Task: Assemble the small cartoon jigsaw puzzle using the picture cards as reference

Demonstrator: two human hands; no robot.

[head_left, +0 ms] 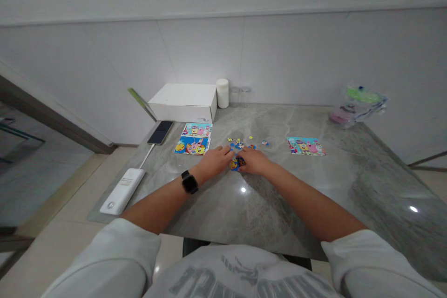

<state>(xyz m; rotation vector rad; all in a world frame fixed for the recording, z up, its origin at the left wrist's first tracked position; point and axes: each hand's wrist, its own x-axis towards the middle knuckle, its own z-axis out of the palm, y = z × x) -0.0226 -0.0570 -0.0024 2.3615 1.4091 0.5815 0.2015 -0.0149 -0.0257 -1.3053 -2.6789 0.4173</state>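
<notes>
A small, partly joined jigsaw puzzle (233, 165) with blue and yellow parts lies on the table between my hands. My left hand (219, 158) rests at its upper left, fingers stretched toward the pieces. From the right, my right hand (256, 160) bends its fingers down over the puzzle's edge, pinching at a puzzle piece that they mostly hide. Just beyond the fingertips several loose puzzle pieces are scattered, among them a yellow piece (250, 137) and a blue one (265, 143).
Two cartoon picture cards (193, 145) lie left, another picture card (306, 146) right. Behind stand a white box (185, 102), a white bottle (222, 93) and clear glasses (245, 97). A phone (160, 132) is cabled to a white power bank (123, 191). A plastic bag (358, 107) sits at the far right.
</notes>
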